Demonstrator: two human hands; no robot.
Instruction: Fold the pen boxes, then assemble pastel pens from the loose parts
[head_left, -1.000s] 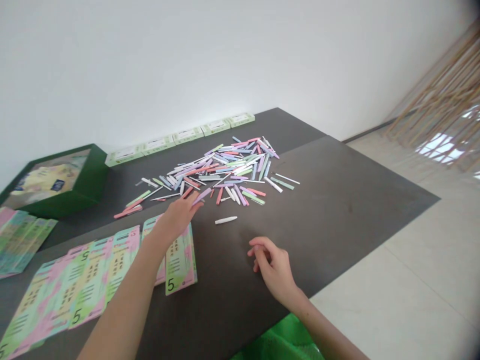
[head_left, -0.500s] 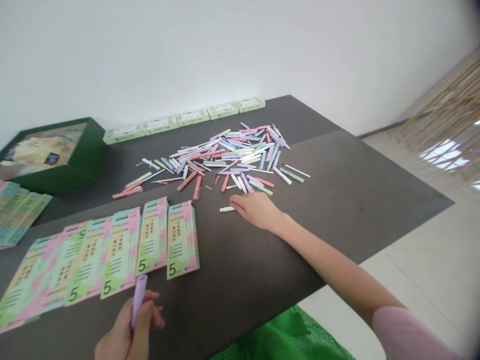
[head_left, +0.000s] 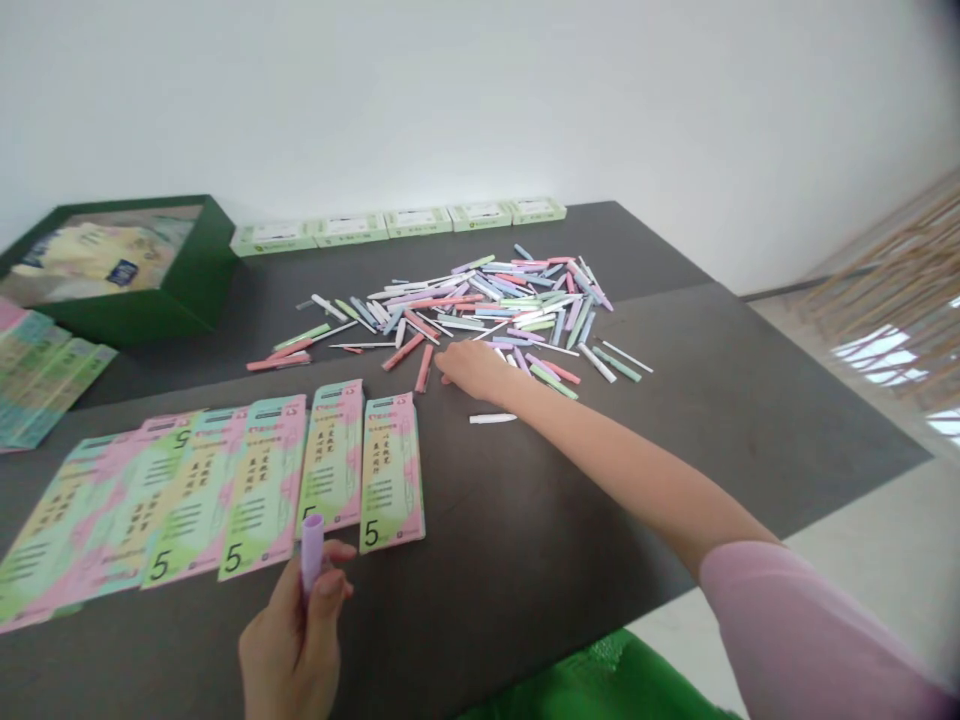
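Note:
My left hand [head_left: 304, 620] is closed around a light purple pen cap or barrel [head_left: 312, 552], held upright with its hollow end up. My right hand [head_left: 474, 368] reaches to the near edge of a heap of pastel pen parts [head_left: 495, 290]. Its fingertips point down at the table beside a red pen piece [head_left: 424, 369]; what they pinch, if anything, is hidden. A white pen piece [head_left: 491, 419] lies on the table at the near side of my right wrist.
Several printed pastel card packs [head_left: 392, 470] lie in a row at the left. A green box [head_left: 180, 290] holding packets stands behind them. Small pale green boxes [head_left: 418, 221] line the wall. More packs [head_left: 56, 385] lean at far left on the dark table [head_left: 675, 400].
My right hand has moved from the white piece left and farther off, to the heap's near edge. The white piece stays on the table. My left hand still holds the purple piece. The view has shifted.

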